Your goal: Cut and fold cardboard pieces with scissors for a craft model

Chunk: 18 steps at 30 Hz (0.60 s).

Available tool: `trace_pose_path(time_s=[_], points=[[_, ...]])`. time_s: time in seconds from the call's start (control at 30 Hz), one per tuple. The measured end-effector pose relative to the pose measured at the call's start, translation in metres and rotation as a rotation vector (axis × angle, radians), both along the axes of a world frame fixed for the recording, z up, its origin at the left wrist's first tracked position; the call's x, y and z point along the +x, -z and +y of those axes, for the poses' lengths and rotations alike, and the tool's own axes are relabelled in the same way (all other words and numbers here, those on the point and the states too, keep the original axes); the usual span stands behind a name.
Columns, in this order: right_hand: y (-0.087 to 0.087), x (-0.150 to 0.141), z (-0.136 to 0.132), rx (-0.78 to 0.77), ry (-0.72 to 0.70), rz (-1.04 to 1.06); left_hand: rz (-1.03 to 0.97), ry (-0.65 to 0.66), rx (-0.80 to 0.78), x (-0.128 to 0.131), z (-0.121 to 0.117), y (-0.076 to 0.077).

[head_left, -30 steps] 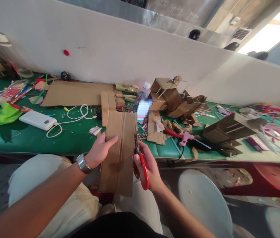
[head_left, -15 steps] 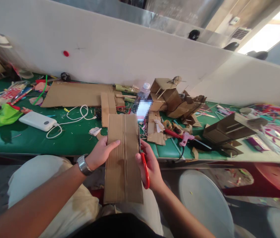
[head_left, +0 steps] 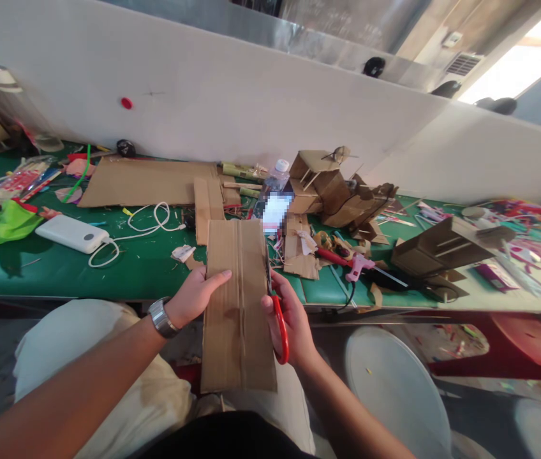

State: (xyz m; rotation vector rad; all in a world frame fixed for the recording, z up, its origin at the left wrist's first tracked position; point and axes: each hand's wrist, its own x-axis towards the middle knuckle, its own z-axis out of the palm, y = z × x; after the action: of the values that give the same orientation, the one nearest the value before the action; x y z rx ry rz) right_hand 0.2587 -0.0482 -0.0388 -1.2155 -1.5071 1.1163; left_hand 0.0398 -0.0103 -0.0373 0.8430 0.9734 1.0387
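Note:
A long piece of brown cardboard [head_left: 239,319] with a crease down its length is held up over my lap. My left hand [head_left: 198,294] grips its left edge, thumb flat on the face and the fingers hidden behind. My right hand [head_left: 294,322] is closed around the red handles of a pair of scissors [head_left: 282,331]. Their blades point away from me along the cardboard's right edge, seen nearly edge-on, so how far apart they are I cannot tell.
On the green table [head_left: 127,274] lie a white power bank [head_left: 72,233] with its cable, a large cardboard sheet [head_left: 150,183], a phone [head_left: 276,211] and a pink glue gun [head_left: 359,266]. Cardboard models [head_left: 443,245] stand to the right. A round stool [head_left: 395,389] is at lower right.

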Motion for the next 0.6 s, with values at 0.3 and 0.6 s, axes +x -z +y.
trace_pose_path(time_s=[0.3, 0.6], points=[[0.0007, 0.0005, 0.001, 0.038, 0.012, -0.031, -0.009, -0.013, 0.006, 0.0007, -0.0008, -0.0029], [-0.0038, -0.0003, 0.0015, 0.07, 0.033, -0.081, -0.012, -0.018, 0.01, 0.0013, -0.0005, -0.0037]])
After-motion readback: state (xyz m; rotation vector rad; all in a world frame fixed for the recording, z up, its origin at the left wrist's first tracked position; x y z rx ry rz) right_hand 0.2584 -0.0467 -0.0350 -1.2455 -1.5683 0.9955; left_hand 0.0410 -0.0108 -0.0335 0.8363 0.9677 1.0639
